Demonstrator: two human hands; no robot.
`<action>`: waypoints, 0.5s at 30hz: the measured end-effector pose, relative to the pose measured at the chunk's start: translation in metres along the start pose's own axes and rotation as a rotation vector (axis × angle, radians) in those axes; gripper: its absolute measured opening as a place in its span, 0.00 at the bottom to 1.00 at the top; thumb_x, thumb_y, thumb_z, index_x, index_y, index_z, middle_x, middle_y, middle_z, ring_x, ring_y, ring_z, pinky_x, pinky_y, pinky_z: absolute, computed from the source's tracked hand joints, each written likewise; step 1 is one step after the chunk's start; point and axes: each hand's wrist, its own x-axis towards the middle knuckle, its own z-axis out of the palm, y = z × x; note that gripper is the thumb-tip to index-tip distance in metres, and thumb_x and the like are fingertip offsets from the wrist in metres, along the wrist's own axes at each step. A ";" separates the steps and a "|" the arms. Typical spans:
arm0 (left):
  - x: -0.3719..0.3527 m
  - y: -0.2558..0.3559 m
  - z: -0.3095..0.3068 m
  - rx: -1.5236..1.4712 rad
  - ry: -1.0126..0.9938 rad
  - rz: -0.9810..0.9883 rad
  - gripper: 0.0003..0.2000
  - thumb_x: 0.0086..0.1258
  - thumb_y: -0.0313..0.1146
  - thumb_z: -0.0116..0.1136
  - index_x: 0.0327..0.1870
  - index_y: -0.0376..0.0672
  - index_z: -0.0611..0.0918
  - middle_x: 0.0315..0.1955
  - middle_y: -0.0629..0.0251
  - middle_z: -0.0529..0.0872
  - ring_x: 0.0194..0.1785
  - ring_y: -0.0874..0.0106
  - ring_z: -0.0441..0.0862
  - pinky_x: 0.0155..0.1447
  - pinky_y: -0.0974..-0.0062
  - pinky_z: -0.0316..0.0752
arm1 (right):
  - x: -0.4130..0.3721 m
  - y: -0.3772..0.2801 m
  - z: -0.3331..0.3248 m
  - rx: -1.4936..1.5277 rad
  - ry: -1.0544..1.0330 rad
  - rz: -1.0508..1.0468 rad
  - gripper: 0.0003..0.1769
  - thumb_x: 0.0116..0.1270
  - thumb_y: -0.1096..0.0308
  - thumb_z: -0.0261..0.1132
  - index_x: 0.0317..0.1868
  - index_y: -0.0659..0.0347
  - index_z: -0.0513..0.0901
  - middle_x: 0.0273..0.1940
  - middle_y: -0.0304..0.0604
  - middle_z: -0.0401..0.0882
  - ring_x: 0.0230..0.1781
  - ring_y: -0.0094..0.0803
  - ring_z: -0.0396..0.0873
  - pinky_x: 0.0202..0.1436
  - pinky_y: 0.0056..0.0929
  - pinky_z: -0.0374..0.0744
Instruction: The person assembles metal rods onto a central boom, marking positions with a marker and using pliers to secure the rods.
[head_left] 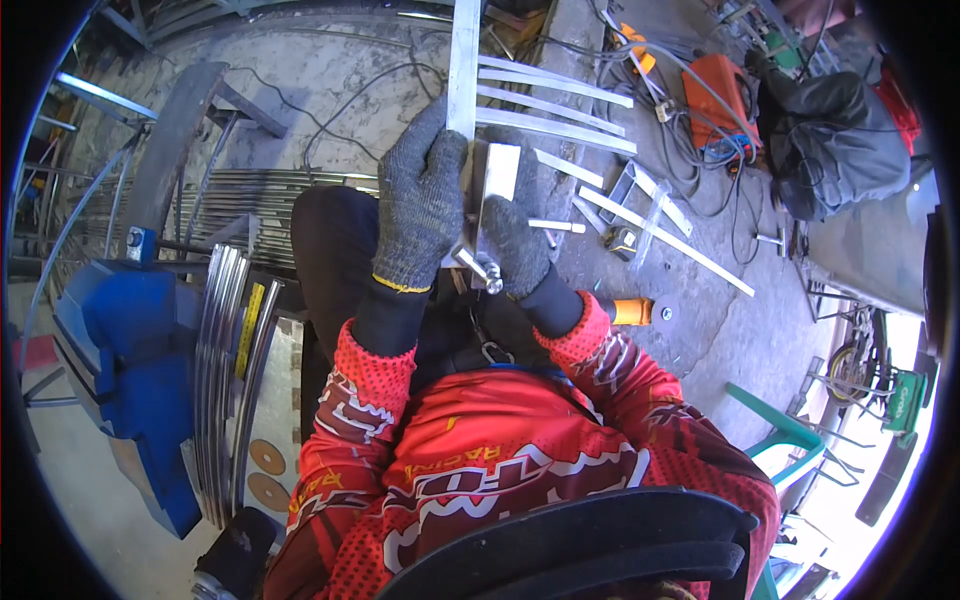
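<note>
My left hand [415, 205], in a grey knit glove with a yellow cuff edge, is wrapped around the lower end of a long flat metal bar [463, 80] that points away from me. Close beside it, my right hand [512, 245], gloved too, has its fingers curled against a bright rectangular metal piece [502, 170]. A shiny screw with a cross handle [487, 272] sticks out toward me between both wrists; the body it belongs to is mostly hidden. Several flat metal strips [560, 128] fan out to the right of the bar.
Right of my hands lie a tape measure [620, 242] and an orange grinder [632, 312]. Cables run by a red machine [718, 100]. A crouching person [840, 140] is at far right. Blue machinery [130, 340] and metal tubes [222, 370] stand at left.
</note>
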 end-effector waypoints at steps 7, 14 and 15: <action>0.004 0.002 -0.006 -0.110 -0.002 -0.127 0.17 0.73 0.27 0.51 0.61 0.31 0.77 0.45 0.58 0.85 0.48 0.75 0.79 0.53 0.73 0.76 | 0.006 -0.026 0.007 0.065 0.004 0.320 0.24 0.70 0.59 0.59 0.61 0.64 0.70 0.47 0.47 0.75 0.44 0.36 0.77 0.47 0.36 0.77; -0.019 0.001 -0.006 -0.141 -0.087 -0.140 0.19 0.74 0.27 0.51 0.64 0.32 0.75 0.53 0.54 0.84 0.55 0.73 0.79 0.59 0.73 0.74 | 0.059 0.050 -0.007 0.044 0.007 0.275 0.32 0.71 0.61 0.55 0.71 0.67 0.60 0.63 0.52 0.67 0.61 0.37 0.70 0.64 0.34 0.70; -0.024 0.004 -0.009 -0.108 -0.125 -0.133 0.19 0.74 0.27 0.51 0.64 0.31 0.74 0.54 0.53 0.84 0.57 0.72 0.79 0.60 0.72 0.73 | 0.074 0.059 -0.008 0.056 0.030 0.318 0.30 0.74 0.66 0.52 0.72 0.67 0.58 0.69 0.52 0.63 0.67 0.38 0.67 0.70 0.33 0.67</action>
